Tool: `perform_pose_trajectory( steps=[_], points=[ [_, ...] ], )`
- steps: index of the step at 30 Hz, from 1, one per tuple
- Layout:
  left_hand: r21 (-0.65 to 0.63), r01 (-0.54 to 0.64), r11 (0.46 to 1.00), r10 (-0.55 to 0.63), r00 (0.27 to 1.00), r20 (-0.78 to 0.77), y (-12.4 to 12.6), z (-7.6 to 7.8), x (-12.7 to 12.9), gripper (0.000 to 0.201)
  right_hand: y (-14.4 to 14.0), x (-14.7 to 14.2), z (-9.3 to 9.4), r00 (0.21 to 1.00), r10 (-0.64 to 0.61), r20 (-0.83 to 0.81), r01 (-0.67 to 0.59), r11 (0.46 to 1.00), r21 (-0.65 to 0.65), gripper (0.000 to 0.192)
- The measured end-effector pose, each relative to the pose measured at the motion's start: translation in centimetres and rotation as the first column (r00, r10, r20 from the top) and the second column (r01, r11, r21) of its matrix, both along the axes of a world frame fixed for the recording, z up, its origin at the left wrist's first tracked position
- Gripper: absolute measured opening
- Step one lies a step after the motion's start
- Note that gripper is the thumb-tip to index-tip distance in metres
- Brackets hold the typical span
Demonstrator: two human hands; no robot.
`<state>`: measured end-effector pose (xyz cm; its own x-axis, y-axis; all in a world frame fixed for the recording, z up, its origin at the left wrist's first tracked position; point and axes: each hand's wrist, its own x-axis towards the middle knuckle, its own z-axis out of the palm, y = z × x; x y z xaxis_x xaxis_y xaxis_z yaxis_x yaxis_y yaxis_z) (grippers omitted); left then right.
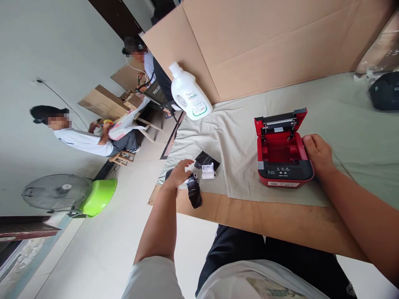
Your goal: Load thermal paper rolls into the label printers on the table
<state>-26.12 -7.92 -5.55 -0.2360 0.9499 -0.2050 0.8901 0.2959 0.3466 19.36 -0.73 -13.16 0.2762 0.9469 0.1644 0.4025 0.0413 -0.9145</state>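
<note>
Cloth-covered table [343,124]: one open red printer [282,151], right hand [318,155] gripping; left hand [181,172] pinching one of three paper rolls [208,171].

Support: brown cardboard-topped table [280,226], covered by pale green cloth [237,137]. On the cloth: red receipt printer [282,151], lid open. Left of printer: small white paper rolls [208,171], black wrapper [193,192] at the cloth's edge. Behind-left of printer: white detergent bottle [188,93]. Far right of printer: black bag [385,91].
</note>
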Motion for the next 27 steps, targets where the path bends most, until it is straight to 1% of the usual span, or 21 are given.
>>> perform_pose_trajectory(
  steps=[2, 4, 8, 11, 13, 14, 15, 16, 17, 18, 19, 20, 21, 22, 23, 24, 25, 26, 27],
  points=[
    [0.062, -0.069, 0.996, 0.072, 0.996, -0.05, 1.6, 0.1, 0.7, 0.044, 0.0, 0.0, 0.1, 1.0, 0.0, -0.008, 0.0, 1.0, -0.019, 0.044],
    [0.052, -0.118, 0.992, 0.122, 0.989, -0.08, 3.4, -0.1, 1.5, 0.04, -0.1, -0.1, 0.2, 1.0, -0.001, -0.019, 0.0, 1.0, -0.029, 0.042],
    [-0.029, -0.129, 0.991, 0.127, 0.99, -0.06, 6.2, -1.5, 2.8, 0.032, -0.1, 0.0, 0.3, 1.0, 0.011, -0.029, -0.012, 0.999, -0.032, 0.043],
    [-0.017, -0.124, 0.992, 0.123, 0.992, -0.028, 6.9, -2.1, 3.5, 0.03, -0.1, 0.1, 0.2, 0.999, 0.03, -0.032, -0.031, 0.999, -0.022, 0.043],
    [0.034, -0.128, 0.991, 0.129, 0.992, -0.006, 6.8, -1.6, 4.0, 0.034, 0.0, 0.1, 0.0, 0.999, 0.037, -0.033, -0.038, 0.999, -0.017, 0.045],
    [0.081, -0.129, 0.988, 0.126, 0.991, 0.041, 6.6, -1.1, 4.3, 0.037, 0.0, 0.1, 0.0, 0.999, 0.036, -0.035, -0.037, 0.999, -0.016, 0.045],
    [0.134, -0.123, 0.983, 0.106, 0.986, 0.125, 6.2, -0.4, 4.8, 0.04, 0.0, 0.1, -0.1, 0.999, 0.034, -0.038, -0.035, 0.999, -0.014, 0.046],
    [0.18, -0.108, 0.978, 0.063, 0.969, 0.24, 5.6, 0.6, 5.4, 0.042, 0.1, 0.1, -0.2, 0.999, 0.033, -0.043, -0.034, 0.999, -0.011, 0.047],
    [0.202, -0.08, 0.976, -0.001, 0.929, 0.37, 4.9, 1.7, 6.1, 0.044, 0.1, 0.1, -0.2, 0.998, 0.033, -0.048, -0.033, 0.999, -0.007, 0.047],
    [0.19, -0.024, 0.981, -0.075, 0.864, 0.497, 4.0, 2.9, 7.0, 0.047, 0.1, 0.1, -0.3, 0.998, 0.033, -0.053, -0.033, 0.999, -0.002, 0.048],
    [0.135, 0.068, 0.988, -0.136, 0.788, 0.6, 3.1, 4.2, 8.0, 0.05, 0.2, 0.1, -0.3, 0.998, 0.037, -0.057, -0.036, 0.999, 0.004, 0.048],
    [0.033, 0.205, 0.978, -0.174, 0.72, 0.672, 2.1, 5.4, 9.0, 0.053, 0.2, 0.1, -0.4, 0.997, 0.042, -0.061, -0.042, 0.999, 0.01, 0.048],
    [-0.083, 0.37, 0.925, -0.199, 0.661, 0.723, 1.3, 6.6, 10.2, 0.055, 0.2, 0.1, -0.4, 0.997, 0.049, -0.064, -0.048, 0.999, 0.016, 0.048],
    [-0.174, 0.526, 0.833, -0.225, 0.608, 0.761, 0.6, 7.6, 11.4, 0.057, 0.2, 0.1, -0.5, 0.996, 0.056, -0.066, -0.055, 0.998, 0.021, 0.048],
    [-0.204, 0.642, 0.739, -0.268, 0.558, 0.785, 0.1, 8.3, 12.7, 0.057, 0.2, 0.1, -0.5, 0.996, 0.062, -0.067, -0.061, 0.998, 0.025, 0.048],
    [-0.181, 0.709, 0.682, -0.325, 0.516, 0.793, -0.1, 8.8, 14.0, 0.054, 0.3, 0.1, -0.6, 0.996, 0.066, -0.066, -0.064, 0.998, 0.029, 0.048],
    [-0.122, 0.738, 0.663, -0.398, 0.486, 0.778, 0.0, 8.9, 15.5, 0.049, 0.3, 0.1, -0.6, 0.996, 0.066, -0.063, -0.064, 0.997, 0.032, 0.048],
    [-0.033, 0.735, 0.677, -0.479, 0.474, 0.738, 0.3, 8.7, 17.0, 0.043, 0.3, 0.1, -0.6, 0.996, 0.064, -0.058, -0.062, 0.998, 0.033, 0.048],
    [0.065, 0.71, 0.702, -0.554, 0.486, 0.676, 0.9, 8.2, 18.5, 0.036, 0.3, 0.1, -0.7, 0.997, 0.061, -0.053, -0.059, 0.998, 0.036, 0.048]
  ],
)
